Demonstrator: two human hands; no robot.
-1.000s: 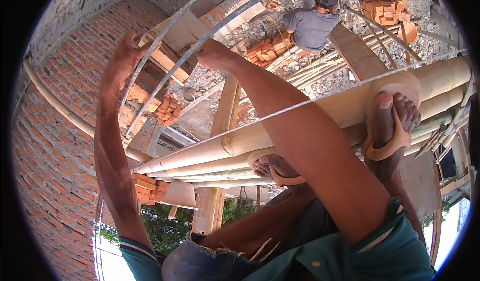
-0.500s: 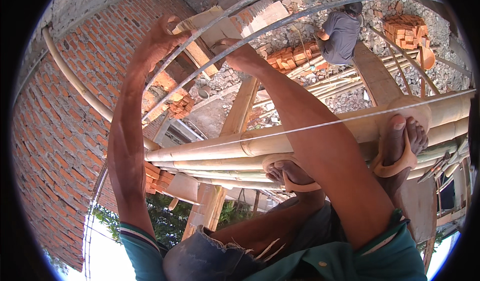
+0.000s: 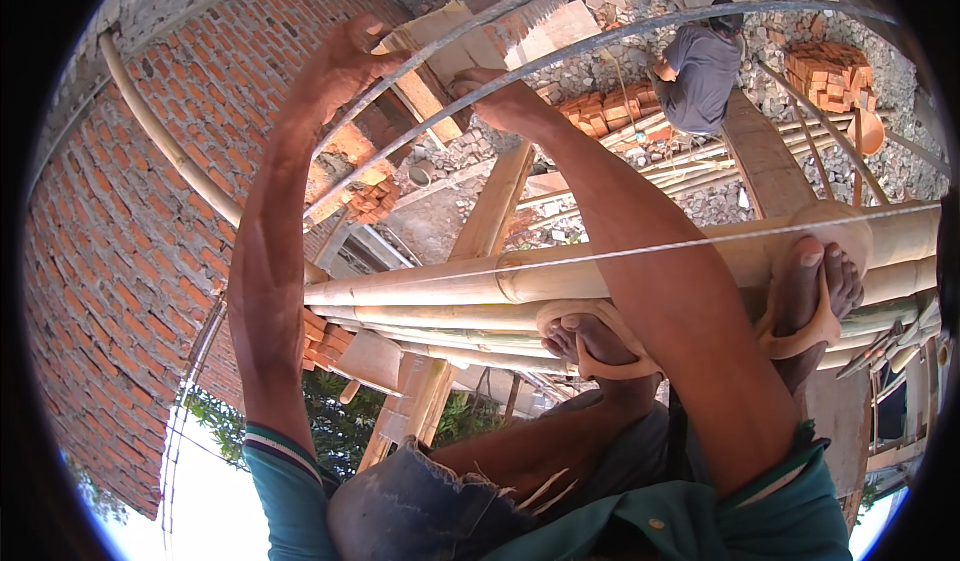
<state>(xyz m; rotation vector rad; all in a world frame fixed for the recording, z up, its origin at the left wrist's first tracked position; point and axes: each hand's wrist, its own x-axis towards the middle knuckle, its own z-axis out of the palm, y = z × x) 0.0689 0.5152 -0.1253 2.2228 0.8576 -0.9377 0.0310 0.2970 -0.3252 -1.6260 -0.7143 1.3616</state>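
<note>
Both hands are sitting higher than a second ago, reaching up over the brick wall [image 3: 130, 231]. Under me, I am perching on the bamboo poles [image 3: 450, 286], feet in sandals at their right end. I am closing my left hand [image 3: 350, 56] around the upper steel bar [image 3: 470, 26]; my right hand [image 3: 490, 96] is gripping the lower bar [image 3: 600, 41] beside it.
</note>
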